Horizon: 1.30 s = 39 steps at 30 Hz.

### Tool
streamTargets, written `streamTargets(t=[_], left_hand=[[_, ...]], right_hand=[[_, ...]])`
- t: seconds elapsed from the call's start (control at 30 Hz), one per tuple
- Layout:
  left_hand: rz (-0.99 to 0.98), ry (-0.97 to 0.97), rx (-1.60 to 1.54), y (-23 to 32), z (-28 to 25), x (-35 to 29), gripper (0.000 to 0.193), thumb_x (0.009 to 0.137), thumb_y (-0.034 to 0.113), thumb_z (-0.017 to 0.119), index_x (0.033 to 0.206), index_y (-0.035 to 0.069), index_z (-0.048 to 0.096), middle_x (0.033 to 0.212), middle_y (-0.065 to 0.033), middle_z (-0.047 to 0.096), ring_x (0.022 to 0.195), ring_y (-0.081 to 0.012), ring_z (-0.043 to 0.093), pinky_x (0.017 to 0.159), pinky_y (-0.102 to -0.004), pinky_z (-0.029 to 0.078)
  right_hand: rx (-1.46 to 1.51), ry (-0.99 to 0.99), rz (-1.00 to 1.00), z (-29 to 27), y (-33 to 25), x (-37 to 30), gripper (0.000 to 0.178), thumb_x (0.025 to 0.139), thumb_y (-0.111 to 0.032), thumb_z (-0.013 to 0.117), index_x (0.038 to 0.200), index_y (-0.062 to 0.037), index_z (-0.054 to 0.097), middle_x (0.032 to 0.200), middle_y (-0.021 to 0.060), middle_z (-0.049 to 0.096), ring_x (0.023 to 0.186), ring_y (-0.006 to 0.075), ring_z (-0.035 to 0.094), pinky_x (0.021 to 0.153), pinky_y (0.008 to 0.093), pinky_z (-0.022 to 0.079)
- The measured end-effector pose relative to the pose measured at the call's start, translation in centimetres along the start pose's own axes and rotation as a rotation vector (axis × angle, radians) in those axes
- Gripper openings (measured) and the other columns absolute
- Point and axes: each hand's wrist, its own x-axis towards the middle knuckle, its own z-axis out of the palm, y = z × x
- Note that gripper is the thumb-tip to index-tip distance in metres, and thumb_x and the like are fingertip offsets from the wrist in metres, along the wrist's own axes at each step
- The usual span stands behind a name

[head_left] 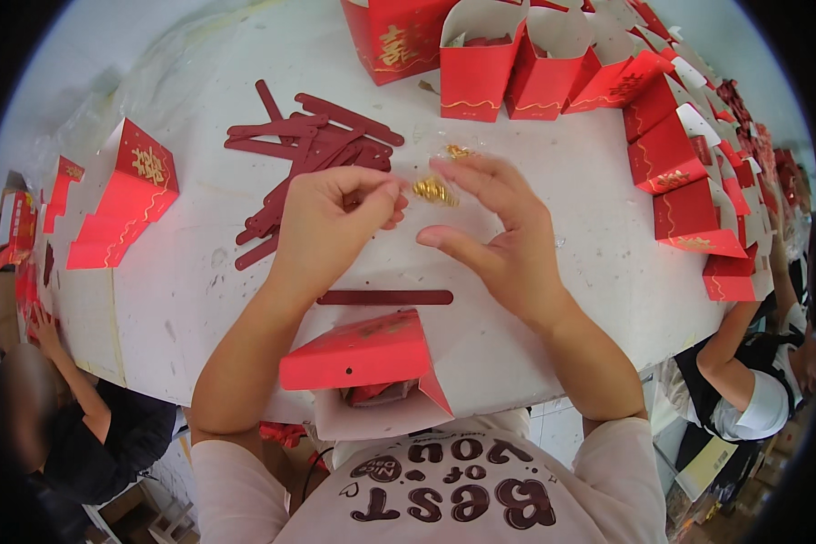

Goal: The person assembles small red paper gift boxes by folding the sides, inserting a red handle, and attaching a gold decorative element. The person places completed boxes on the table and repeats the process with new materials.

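Observation:
My left hand [335, 213] is closed in a pinch over the right edge of a pile of dark red strap-like strips [313, 150]. Whatever its fingertips hold, if anything, is too small to make out. Open, with thumb and fingers apart, my right hand [508, 222] hovers beside a small heap of gold metal pieces [435, 191]. More gold pieces [458, 151] lie just beyond in clear plastic. Closer to me, a single dark red strip [386, 297] lies crosswise. Against my body a red paper box [358, 356] rests tilted, a hole in its red face and something red inside.
Several open red boxes [471, 77] stand along the far and right side of the white table [199, 218]. Another red box [127, 195] stands at the left. One person's hand [45, 331] is at the left rim; another person's arm [725, 363] is at the right.

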Motion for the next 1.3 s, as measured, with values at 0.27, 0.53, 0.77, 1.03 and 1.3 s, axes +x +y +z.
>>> streamTargets(t=[0.27,0.53,0.77,1.03,1.3], left_hand=[[0.222,-0.012,-0.008,-0.9,1.1,-0.5,0.008,0.081,-0.001,0.063,0.088,-0.004,0.067,0.088,-0.0078,0.067,0.078,-0.0112,0.062,0.07,-0.0233,0.051],[0.289,-0.126,-0.104,-1.2,0.9,-0.2,0.012,0.082,-0.005,0.061,0.093,-0.004,0.067,0.097,-0.0112,0.065,0.086,-0.0146,0.063,0.075,-0.0248,0.051],[0.255,-0.057,-0.159,-1.8,1.1,-0.3,0.012,0.082,0.0,0.064,0.094,-0.003,0.067,0.093,-0.0102,0.067,0.084,-0.0139,0.064,0.075,-0.0252,0.052],[0.5,0.117,0.403,-2.1,1.8,0.1,0.003,0.084,0.001,0.061,0.084,-0.002,0.061,0.078,-0.0115,0.065,0.07,-0.0145,0.063,0.061,-0.026,0.05],[0.164,-0.129,0.322,-1.8,-0.2,0.7,0.01,0.086,0.003,0.059,0.081,-0.006,0.06,0.077,-0.0088,0.065,0.073,-0.0122,0.064,0.066,-0.024,0.053]], right_hand=[[-0.1,0.102,-0.057,2.0,-0.9,-2.2,0.015,0.069,0.0,0.072,0.077,-0.0043,0.06,0.083,0.008,0.063,0.073,0.0243,0.061,0.06,0.0323,0.051],[0.018,0.201,0.028,2.2,-0.9,-2.1,0.018,0.069,0.003,0.07,0.08,-0.0048,0.057,0.083,0.0074,0.063,0.074,0.023,0.061,0.061,0.0316,0.05],[0.067,0.15,-0.002,1.9,-0.6,-2.0,0.015,0.073,0.003,0.069,0.08,-0.003,0.057,0.09,0.0097,0.064,0.076,0.0197,0.063,0.063,0.0283,0.051],[0.669,0.074,0.711,0.9,0.3,-0.8,0.012,0.078,0.0,0.07,0.075,0.0028,0.058,0.087,0.0103,0.065,0.076,0.0123,0.06,0.068,0.0262,0.051],[0.849,-0.106,0.998,-0.7,2.0,0.4,0.011,0.079,-0.002,0.069,0.074,0.0003,0.059,0.087,0.0116,0.065,0.078,0.0168,0.062,0.072,0.0294,0.053]])
